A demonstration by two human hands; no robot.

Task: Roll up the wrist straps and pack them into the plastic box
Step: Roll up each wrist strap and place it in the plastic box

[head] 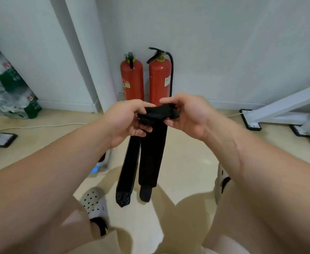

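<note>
Held in mid-air: long black fabric wrist straps (151, 153). The upper end is bunched, possibly partly rolled. Two tails hang side by side, the left one white-stitched at its tip.

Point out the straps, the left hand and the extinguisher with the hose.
straps (151, 154), head view, on the wider hanging length.
left hand (126, 120), head view, middle of the hand.
extinguisher with the hose (159, 81), head view, red body.

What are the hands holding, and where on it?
Both the left hand and right hand pinch the black straps at their bunched top end; two long tails hang free below.
</note>
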